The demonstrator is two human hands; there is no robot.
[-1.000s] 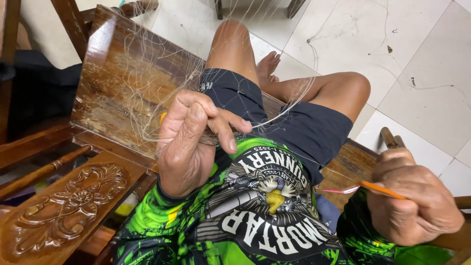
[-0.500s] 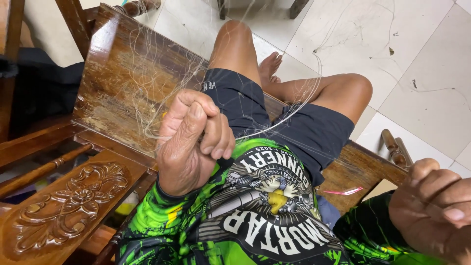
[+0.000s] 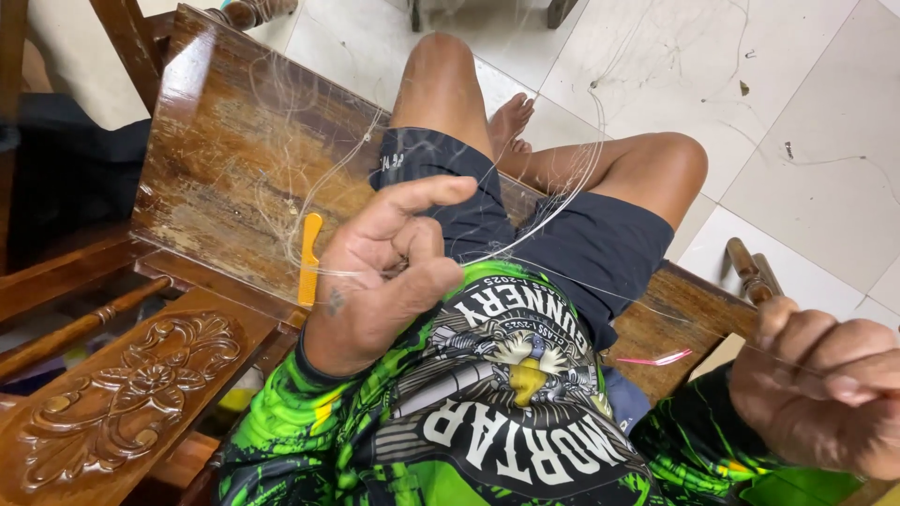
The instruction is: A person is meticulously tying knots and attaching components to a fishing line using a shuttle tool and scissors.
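Note:
I sit on a wooden bench (image 3: pixel 225 178) with thin clear fishing line (image 3: pixel 562 201) draped over my lap and the seat. My left hand (image 3: pixel 389 276) hovers over my lap. Its thumb and middle fingers pinch the line while the index finger points out. My right hand (image 3: pixel 825 394) is a closed fist at the lower right, and a taut strand of the line runs from it toward my left hand. A flat orange stick (image 3: pixel 309 255) lies on the seat just left of my left hand.
A carved wooden armrest (image 3: pixel 122 403) sits at the lower left. A small pink strip (image 3: pixel 656 357) lies on the bench by my right thigh. White floor tiles (image 3: pixel 806 141) with loose line strands lie beyond my knees.
My right hand has pulled down and to the right, and the orange tool it held no longer shows. My left hand has uncurled its index finger while keeping its pinch.

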